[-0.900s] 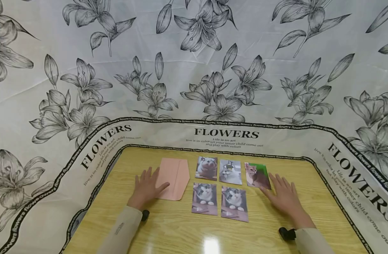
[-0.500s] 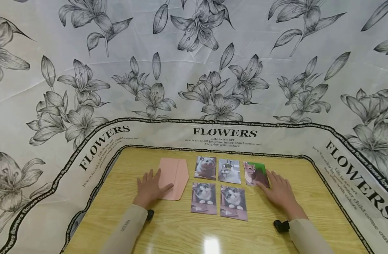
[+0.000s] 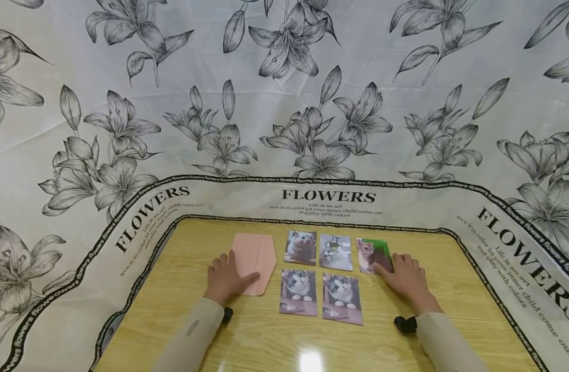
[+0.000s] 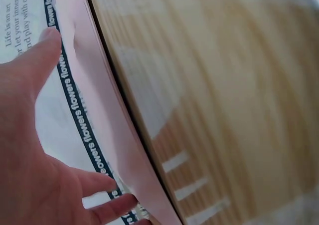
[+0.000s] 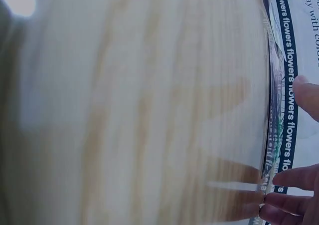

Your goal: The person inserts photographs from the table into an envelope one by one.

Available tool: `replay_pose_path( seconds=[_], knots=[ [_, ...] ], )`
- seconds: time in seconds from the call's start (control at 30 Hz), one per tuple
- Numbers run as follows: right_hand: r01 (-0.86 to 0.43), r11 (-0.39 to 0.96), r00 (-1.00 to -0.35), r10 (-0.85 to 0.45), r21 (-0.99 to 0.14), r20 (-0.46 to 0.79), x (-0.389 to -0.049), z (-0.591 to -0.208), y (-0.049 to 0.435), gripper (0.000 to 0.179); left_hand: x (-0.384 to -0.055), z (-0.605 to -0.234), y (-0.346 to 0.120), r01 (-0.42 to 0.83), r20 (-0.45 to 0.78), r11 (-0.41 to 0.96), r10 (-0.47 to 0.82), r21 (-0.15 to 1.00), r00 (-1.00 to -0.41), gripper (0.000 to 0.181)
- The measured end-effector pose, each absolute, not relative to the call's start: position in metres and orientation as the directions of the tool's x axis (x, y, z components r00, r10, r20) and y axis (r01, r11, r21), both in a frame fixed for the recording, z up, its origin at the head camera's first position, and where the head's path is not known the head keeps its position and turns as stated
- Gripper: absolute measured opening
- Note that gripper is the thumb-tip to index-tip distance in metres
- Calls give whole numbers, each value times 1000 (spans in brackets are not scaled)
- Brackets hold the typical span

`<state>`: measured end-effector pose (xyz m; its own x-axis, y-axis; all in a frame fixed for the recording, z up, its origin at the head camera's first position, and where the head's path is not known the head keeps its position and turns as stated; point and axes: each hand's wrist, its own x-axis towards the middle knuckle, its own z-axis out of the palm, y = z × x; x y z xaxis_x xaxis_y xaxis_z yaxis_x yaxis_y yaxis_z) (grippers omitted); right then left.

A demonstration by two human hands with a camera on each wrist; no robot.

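Note:
A pink envelope (image 3: 253, 256) lies on the wooden table. My left hand (image 3: 226, 279) is at its left side, thumb stretched over its lower part and fingers near its left edge; in the left wrist view the thumb stands well apart from the fingers. To the far right of the photo cards is a kitten card with a green background (image 3: 377, 250). My right hand (image 3: 407, 279) is beside it, thumb overlapping its lower edge and fingers along its right side. In the right wrist view the right thumb (image 5: 306, 96) and fingers are spread apart.
Left of the kitten card lie a hamster card (image 3: 300, 248) and a white cat card (image 3: 335, 253). Below them are two matching grey-and-white cat cards, one left (image 3: 298, 292) and one right (image 3: 342, 298). A flower-printed cloth (image 3: 331, 206) borders the table (image 3: 265, 341).
Both hands have shifted slightly inward, the left over the envelope's edge and the right up to the kitten card, its thumb now overlapping it. The cards and envelope keep their layout.

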<state>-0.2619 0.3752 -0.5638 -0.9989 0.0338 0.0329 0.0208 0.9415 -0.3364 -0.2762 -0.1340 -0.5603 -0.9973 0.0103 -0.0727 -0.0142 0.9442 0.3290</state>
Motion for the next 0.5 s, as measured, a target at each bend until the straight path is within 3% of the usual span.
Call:
replay_pose_path(
  seconds=[0.33,0.5],
  knots=[
    [112,910,-991,133,-398,25,-268,-567,368,102,-276,-566,-130,-33,-49,960,-20,277,-999,127],
    [145,902,-985,171,-406,27,-270,-569,365,92,-277,-567,-129,-42,-39,961,-33,273,-999,130]
  ],
)
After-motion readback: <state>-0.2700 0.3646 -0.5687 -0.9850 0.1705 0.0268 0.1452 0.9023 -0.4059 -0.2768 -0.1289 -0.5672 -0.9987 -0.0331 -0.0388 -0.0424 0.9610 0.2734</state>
